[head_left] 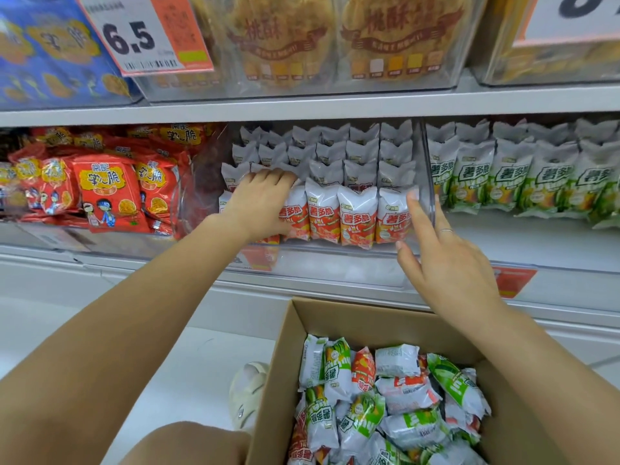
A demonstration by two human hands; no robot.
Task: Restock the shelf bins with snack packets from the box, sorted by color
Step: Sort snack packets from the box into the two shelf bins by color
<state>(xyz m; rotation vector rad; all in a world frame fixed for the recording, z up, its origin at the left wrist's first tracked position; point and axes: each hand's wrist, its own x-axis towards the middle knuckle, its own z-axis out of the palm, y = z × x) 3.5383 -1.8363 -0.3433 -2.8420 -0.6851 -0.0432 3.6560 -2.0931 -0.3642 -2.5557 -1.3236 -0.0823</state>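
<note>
Both hands at the red bin (pixel 426 182) — box (pixel 278 364) below it.

Head view: left hand (pixel 260 199) reaches into the bin's left side, fingers curled over the red packets (pixel 339 214) standing in rows there; whether it grips one I cannot tell. Right hand (pixel 443 260) — fingers straight and spread — touches the packet at the bin's right end. Right of the bin stand green packets (pixel 510 182). The box holds mixed red and green packets.

Red packets (pixel 339 213) upright in clear bin (pixel 427 182); mixed red, green packets (pixel 385 407) in box (pixel 523 414)
</note>
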